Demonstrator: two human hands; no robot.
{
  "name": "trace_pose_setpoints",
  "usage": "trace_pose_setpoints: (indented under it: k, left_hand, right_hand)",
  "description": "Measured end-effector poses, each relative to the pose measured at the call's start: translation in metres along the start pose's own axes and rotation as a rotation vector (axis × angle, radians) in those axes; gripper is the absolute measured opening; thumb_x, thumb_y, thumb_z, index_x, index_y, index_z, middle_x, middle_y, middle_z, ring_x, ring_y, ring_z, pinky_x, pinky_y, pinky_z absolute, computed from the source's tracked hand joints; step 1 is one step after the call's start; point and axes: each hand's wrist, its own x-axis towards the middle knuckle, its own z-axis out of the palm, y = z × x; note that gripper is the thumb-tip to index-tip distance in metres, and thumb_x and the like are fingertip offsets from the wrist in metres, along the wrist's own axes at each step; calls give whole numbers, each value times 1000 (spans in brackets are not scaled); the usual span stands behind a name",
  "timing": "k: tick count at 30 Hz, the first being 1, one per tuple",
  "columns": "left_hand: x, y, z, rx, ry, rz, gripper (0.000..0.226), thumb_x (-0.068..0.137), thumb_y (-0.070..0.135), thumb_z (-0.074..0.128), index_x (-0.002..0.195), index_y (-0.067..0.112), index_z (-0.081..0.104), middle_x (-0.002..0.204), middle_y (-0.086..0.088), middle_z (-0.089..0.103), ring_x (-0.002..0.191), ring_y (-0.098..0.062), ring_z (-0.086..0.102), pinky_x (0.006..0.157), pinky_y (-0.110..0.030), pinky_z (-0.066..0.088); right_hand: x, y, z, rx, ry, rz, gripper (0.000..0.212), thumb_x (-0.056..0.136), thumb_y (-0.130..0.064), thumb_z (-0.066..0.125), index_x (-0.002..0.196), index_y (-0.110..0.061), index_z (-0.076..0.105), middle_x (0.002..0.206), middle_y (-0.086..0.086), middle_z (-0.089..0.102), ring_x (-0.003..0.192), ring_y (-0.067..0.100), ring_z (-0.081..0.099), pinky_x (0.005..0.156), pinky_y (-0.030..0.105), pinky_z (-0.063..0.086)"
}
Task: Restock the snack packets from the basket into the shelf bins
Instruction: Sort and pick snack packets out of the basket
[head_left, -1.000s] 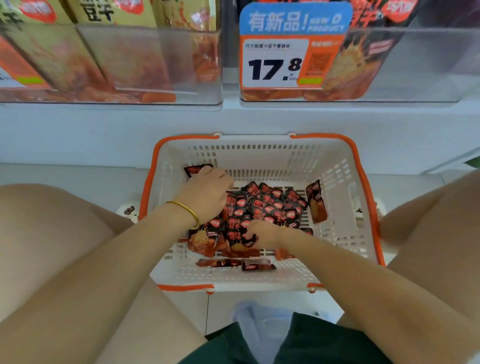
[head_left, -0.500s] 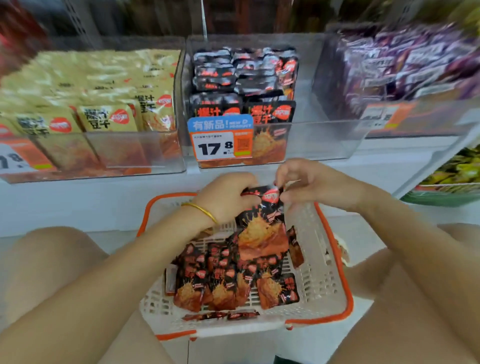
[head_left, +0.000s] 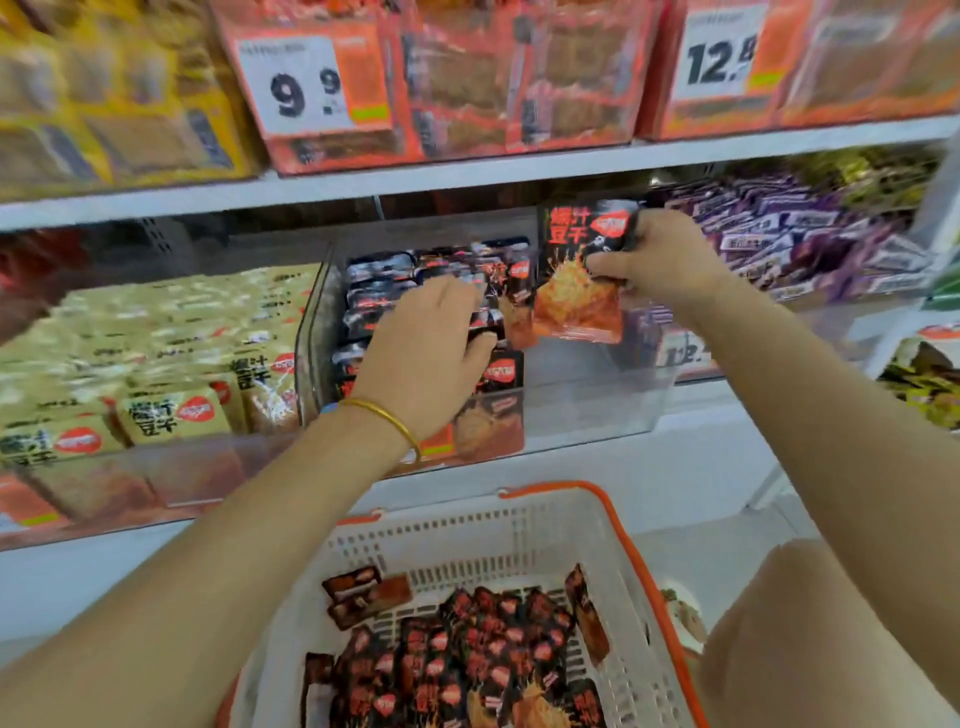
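My right hand (head_left: 657, 257) grips a stack of black-and-orange snack packets (head_left: 576, 275), held upright over the right part of a clear shelf bin (head_left: 587, 395). My left hand (head_left: 434, 345), with a gold bangle on the wrist, reaches into the same bin, its fingers curled over the black packets (head_left: 410, 270) standing in the bin's left half. Below, a white basket with an orange rim (head_left: 524, 525) holds several more of the same black packets (head_left: 467, 654).
Left of the bin stands a bin of yellow packets (head_left: 156, 353); to the right is a bin of purple packets (head_left: 800, 234). The shelf above carries orange packs with price tags 9.9 (head_left: 304, 85) and 12.8 (head_left: 719, 54). My knees flank the basket.
Both hands rose from the basket to the shelf bin. The right hand took over the packet stack and carried it up to the bin; the left hand moved into the bin.
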Motion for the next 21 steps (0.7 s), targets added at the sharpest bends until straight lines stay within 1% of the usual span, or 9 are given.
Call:
trace_pose_setpoints:
  k: [2,5,7,9,12,14,16,17,21]
  left_hand:
    - [2,-4,12,63,-23,-6,53,85,43,31,108,4,58,112,-17,58,106,-37,54,88,-49,47]
    - [3,-4,25,113,-30,-44,55,86,44,29,112,6,60,123,-17,58,113,-35,55,93,-47,46]
    - [3,-2,31,130,-5,-49,51,88,41,33,112,7,62,123,-16,59,112,-34,57,93,-48,45]
    - [6,-1,36,133,-1,-37,50,88,40,34,113,8,64,122,-15,61,112,-33,58,93,-50,47]
    - [10,-2,41,142,-20,-39,50,90,39,33,114,8,64,122,-14,61,113,-31,58,95,-51,47]
    - [11,-4,44,165,-26,-31,50,90,39,33,114,8,64,121,-14,61,113,-31,59,96,-50,47]
    - [10,-5,45,179,-23,-24,50,90,39,33,114,8,64,121,-14,61,113,-30,59,96,-49,46]
    - [10,-6,46,182,-13,-17,49,90,39,33,114,8,64,121,-14,61,113,-31,59,97,-49,45]
    - [8,-8,48,200,40,2,49,91,38,33,114,8,63,122,-14,61,114,-31,58,98,-47,44]
  right_hand:
    - [30,14,25,-88,-32,78,23,80,-10,73,98,3,64,86,14,65,70,26,64,65,45,58]
    - [63,42,58,20,-150,277,25,80,-1,72,102,0,62,91,15,61,81,28,61,67,44,56]
    - [82,59,72,35,-201,325,25,78,2,73,98,-6,61,94,16,60,84,29,61,71,47,56]
    - [97,70,81,8,-203,323,28,76,2,74,99,-9,61,100,16,63,89,33,64,78,51,55]
    - [110,76,90,-122,-182,262,35,75,-3,76,108,-5,62,107,16,67,91,33,68,79,47,56]
    - [114,77,93,-229,-153,209,40,75,-10,77,111,-3,60,108,14,67,92,30,67,79,38,55]
    - [114,75,96,-311,-117,162,42,76,-17,77,112,-4,59,111,12,65,100,28,63,78,27,47]
    - [115,75,97,-323,-100,148,42,77,-18,76,113,-4,59,112,12,65,103,28,62,78,26,44]
    - [115,71,104,-316,-56,139,42,80,-16,74,115,-3,54,116,14,63,108,30,60,87,32,46]
